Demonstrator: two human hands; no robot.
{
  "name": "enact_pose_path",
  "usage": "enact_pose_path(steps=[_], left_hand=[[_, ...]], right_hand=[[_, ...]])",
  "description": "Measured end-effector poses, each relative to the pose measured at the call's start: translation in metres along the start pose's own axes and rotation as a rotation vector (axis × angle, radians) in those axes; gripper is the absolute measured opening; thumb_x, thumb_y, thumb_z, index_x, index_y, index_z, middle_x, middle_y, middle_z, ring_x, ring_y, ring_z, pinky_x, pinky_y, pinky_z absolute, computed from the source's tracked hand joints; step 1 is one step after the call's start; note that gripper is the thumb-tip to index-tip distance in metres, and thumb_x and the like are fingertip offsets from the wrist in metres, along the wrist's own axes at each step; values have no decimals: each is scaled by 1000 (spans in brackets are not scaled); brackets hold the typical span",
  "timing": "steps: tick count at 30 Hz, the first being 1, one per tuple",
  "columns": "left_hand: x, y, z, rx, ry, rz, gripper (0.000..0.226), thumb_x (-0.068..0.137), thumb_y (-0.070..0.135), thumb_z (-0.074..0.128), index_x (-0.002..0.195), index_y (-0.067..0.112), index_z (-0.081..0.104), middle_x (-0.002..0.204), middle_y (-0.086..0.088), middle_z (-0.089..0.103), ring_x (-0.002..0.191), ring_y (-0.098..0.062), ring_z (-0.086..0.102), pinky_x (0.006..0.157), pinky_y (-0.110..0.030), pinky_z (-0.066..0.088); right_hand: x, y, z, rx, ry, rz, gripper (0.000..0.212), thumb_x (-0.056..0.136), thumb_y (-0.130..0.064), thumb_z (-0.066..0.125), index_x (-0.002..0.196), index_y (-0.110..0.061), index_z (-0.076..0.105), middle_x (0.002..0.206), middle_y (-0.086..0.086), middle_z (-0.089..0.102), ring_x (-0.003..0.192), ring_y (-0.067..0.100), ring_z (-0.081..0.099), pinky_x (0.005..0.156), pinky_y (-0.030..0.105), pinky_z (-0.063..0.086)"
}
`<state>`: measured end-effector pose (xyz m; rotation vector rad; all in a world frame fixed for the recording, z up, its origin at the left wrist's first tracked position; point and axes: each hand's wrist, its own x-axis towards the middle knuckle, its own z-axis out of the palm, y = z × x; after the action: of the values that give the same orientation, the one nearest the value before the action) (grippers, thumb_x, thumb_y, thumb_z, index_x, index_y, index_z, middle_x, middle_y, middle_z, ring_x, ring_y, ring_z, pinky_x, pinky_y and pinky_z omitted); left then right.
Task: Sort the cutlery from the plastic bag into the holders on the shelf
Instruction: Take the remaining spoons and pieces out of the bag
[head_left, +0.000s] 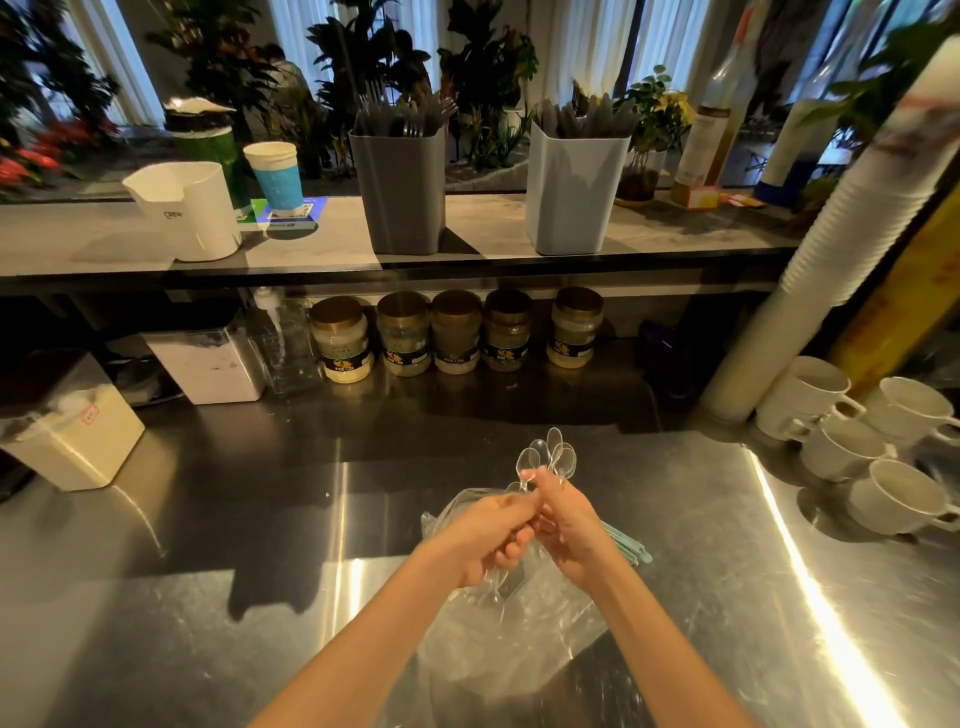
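On a steel counter (208, 519), below the shelf (311, 244) of holders: left hand (493, 530) and right hand (569, 519) together above the plastic bag (498, 639), both clamped on a bunch of clear spoons (548, 457). Square the handles and grip firmly before lifting toward the white holder (187, 213), likely theirs.

Steel counter (208, 571), reflective.
- Five gold-lidded jars (456, 332), in a row at the back.
- Clear pump bottle (284, 343), just left of the jars.
- Clear canister (208, 364), white contents, beside the bottle.
- Cream lidded bin (72, 431), far left.
- Four white mugs (841, 449), clustered at right.
- Stack of paper cups (852, 234), tall and leaning.
- White jug (192, 213) and blue-and-white paper cup (275, 176), upper left.
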<state>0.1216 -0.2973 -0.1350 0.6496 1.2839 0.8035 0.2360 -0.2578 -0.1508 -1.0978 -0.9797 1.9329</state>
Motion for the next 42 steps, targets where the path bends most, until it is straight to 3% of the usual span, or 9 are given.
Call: enact_pose_path(steps=[7,13,17,22,24,30,34,39,42], left_hand=[[-3,1,-5,44,-154,-8,18,98,29,49,95,11,52,63,5,44,50,-3,33,41,-11,25],[-2,-1,-12,-187,-142,-119,29,101,30,42,100,7,59,70,-2,55,44,-4,37,34,-10,26],[-1,0,-13,-252,-70,-125,18,99,14,40,90,5,53,70,-5,54,38,-4,32,31,-10,22],[-4,5,-11,-228,73,-27,14,98,10,46,89,4,56,79,-10,64,41,-5,45,34,-11,35],[-6,6,-10,-186,122,15,16,98,16,49,94,5,59,82,-7,66,48,-6,52,40,-11,41],[-1,6,-4,-345,147,108,16,99,15,45,88,7,53,63,-2,58,46,-5,50,42,-14,42],[4,9,-1,-499,183,171,17,100,9,40,86,5,49,64,-4,53,43,-6,44,38,-15,37],[9,10,0,-604,305,229,13,101,14,42,96,6,51,78,-8,63,59,-10,53,51,-18,48],[10,11,2,-739,346,268,14,102,15,38,93,10,48,86,-9,63,66,-12,51,61,-21,46]], right_hand=[[3,-2,-1,34,127,53,18,88,-14,62,73,-17,54,52,-3,52,45,6,46,49,18,41],[10,-8,-8,234,369,16,17,95,-12,46,79,-15,51,60,-3,46,49,6,37,48,19,34],[10,-12,-11,239,366,20,15,98,-9,38,97,-5,53,78,3,57,55,9,37,52,21,33],[12,-10,-10,251,392,30,16,97,-6,36,86,-15,44,68,3,48,61,13,41,62,25,42],[13,-7,-10,186,401,73,20,97,-10,40,79,-15,45,59,1,44,53,10,39,54,22,37],[1,5,-5,131,165,27,20,100,-7,35,83,-11,44,62,3,47,54,14,47,64,31,48],[-5,9,2,-15,135,31,24,100,-12,38,77,-12,45,59,0,44,50,10,38,53,24,38],[-10,14,4,-71,143,125,23,99,-29,46,86,-11,51,54,-4,42,40,5,32,37,15,25],[-13,16,3,-104,90,78,28,95,-37,50,83,-11,49,48,-7,38,39,4,26,37,16,20]])
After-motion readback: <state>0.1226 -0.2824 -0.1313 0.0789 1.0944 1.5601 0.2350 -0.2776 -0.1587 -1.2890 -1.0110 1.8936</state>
